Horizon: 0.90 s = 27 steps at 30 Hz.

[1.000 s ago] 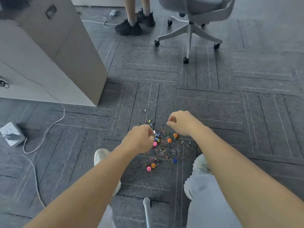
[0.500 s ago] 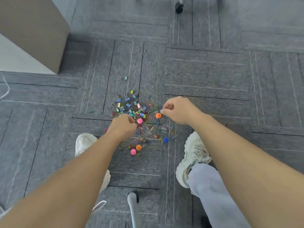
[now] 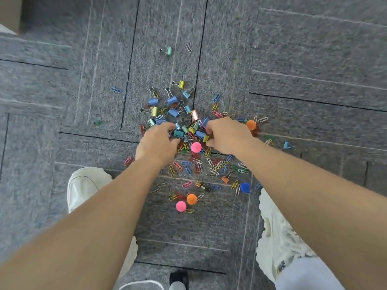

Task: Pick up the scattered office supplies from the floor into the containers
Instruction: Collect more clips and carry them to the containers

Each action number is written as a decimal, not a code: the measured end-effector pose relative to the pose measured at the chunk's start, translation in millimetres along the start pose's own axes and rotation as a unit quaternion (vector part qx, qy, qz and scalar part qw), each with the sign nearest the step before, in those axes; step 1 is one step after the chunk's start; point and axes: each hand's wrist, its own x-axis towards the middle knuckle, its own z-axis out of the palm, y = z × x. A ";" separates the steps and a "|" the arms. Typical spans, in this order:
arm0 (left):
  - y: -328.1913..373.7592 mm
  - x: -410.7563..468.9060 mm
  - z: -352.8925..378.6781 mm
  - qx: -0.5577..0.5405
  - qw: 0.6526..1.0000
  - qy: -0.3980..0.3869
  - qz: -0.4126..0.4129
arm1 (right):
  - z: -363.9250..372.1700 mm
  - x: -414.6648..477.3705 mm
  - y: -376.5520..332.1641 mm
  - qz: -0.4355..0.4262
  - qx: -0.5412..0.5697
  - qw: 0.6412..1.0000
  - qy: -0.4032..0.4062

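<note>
- On the grey carpet floor (image 3: 293, 59), head view: the office supplies lie in one loose heap at centre frame, between the person's two shoes and ahead of them.
- Binder clips (image 3: 172, 100) in blue, gold, teal and pink are bunched at the far side of the heap. Paper clips (image 3: 213, 171) in mixed colours are spread over the near side.
- Small balls are mixed in:
  - upper pink ball (image 3: 196, 147), between the two hands
  - upper orange ball (image 3: 250, 124), just beside the right hand's knuckles
  - blue ball (image 3: 245, 187), near the right shoe
  - lower orange ball (image 3: 191, 199) and lower pink ball (image 3: 181, 206), touching, at the near edge
- Strays sit apart from the heap: mint clip (image 3: 168, 50) far up, blue paper clip (image 3: 115, 90) and green paper clip (image 3: 98, 122) to the left, light-blue clip (image 3: 287, 145) to the right.
- Left hand (image 3: 157, 143): down on the heap's left edge, fingers curled into the clips next to a teal binder clip (image 3: 179, 133). Can't tell whether it actually has hold of anything.
- Right hand (image 3: 228, 137): on the heap's right side, fingers curled, thumb and fingertips pinching a yellow binder clip (image 3: 206, 138) low over the pile.
- Left shoe (image 3: 83, 185) and right shoe (image 3: 278, 237) are white and flank the near side of the heap. The frame has slight motion blur.
</note>
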 end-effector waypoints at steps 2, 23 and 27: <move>1.3 8.5 8.1 0.009 0.999 0.016 0.041 | 13.0 8.4 1.3 -0.002 -0.034 0.999 0.031; 4.3 25.2 3.2 0.061 0.996 -0.013 0.064 | 37.7 2.9 3.5 0.024 0.138 0.981 0.132; -3.4 25.6 3.1 0.108 0.987 -0.016 0.114 | 40.5 1.1 6.2 0.010 0.126 0.977 0.170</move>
